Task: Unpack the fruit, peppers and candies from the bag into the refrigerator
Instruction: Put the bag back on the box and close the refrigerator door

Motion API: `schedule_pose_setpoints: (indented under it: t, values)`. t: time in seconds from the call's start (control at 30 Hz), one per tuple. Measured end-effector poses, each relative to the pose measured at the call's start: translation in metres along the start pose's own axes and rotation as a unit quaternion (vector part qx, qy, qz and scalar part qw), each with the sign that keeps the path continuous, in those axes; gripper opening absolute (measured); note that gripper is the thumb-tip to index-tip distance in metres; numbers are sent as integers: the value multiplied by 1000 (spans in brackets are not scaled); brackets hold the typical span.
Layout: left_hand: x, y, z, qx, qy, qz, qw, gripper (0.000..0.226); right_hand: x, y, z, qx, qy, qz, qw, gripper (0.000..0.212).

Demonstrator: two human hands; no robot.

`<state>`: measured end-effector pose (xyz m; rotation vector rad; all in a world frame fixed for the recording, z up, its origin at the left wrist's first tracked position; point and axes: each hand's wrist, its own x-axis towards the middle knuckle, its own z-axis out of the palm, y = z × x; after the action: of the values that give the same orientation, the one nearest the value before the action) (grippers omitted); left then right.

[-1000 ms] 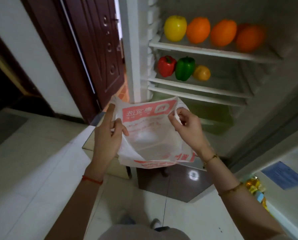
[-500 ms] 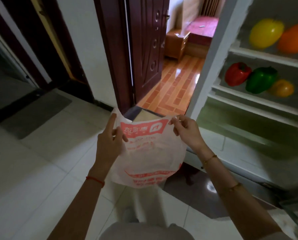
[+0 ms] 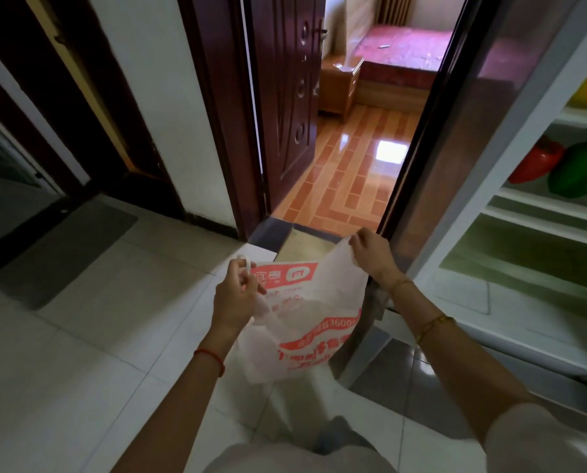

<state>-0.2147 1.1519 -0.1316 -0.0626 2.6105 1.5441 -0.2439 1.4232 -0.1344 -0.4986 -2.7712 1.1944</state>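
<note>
The left hand (image 3: 234, 295) is closed around one handle of a thin white plastic bag with red printing (image 3: 302, 322), the fingers curled and the forearm reaching forward from the lower middle, a red string bracelet (image 3: 211, 360) being worn at the wrist. The right hand (image 3: 370, 252) is pinched on the bag's other top edge, held higher and farther out, with two gold-coloured bracelets (image 3: 432, 326) seen along that forearm. The bag is kept in the air between the two hands, spread and hanging slack; whether anything lies inside cannot be told. Below, a floor of pale glossy tiles (image 3: 80, 353) is seen, with a dark grey mat (image 3: 70, 254) lying to the left. At the right, the open white refrigerator (image 3: 524, 186) is shown, and on one of its shelves a red bell pepper (image 3: 537, 162) is set just beside a green bell pepper (image 3: 582, 172). Straight ahead, a dark brown carved wooden door (image 3: 285, 97) stands open onto a room with orange striped flooring (image 3: 346, 172).
</note>
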Motion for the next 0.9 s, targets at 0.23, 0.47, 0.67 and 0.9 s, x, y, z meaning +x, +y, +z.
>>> schedule_pose_setpoints:
  t: [0.23,0.47,0.67,0.9]
  values:
    - [51,19,35,-35,-50,13,998,14,57,-7,-1,-76,47,-37,995,15]
    - [103,25,103,-114,-111,-48,986,15,115,19,5,-217,56,18,974,15]
    - [130,9,156,-185,-162,-163,956,13,140,53,23,-164,11,123,979,34]
    - [139,-15,213,-192,-225,-266,917,8,153,85,34,-128,-24,188,973,63]
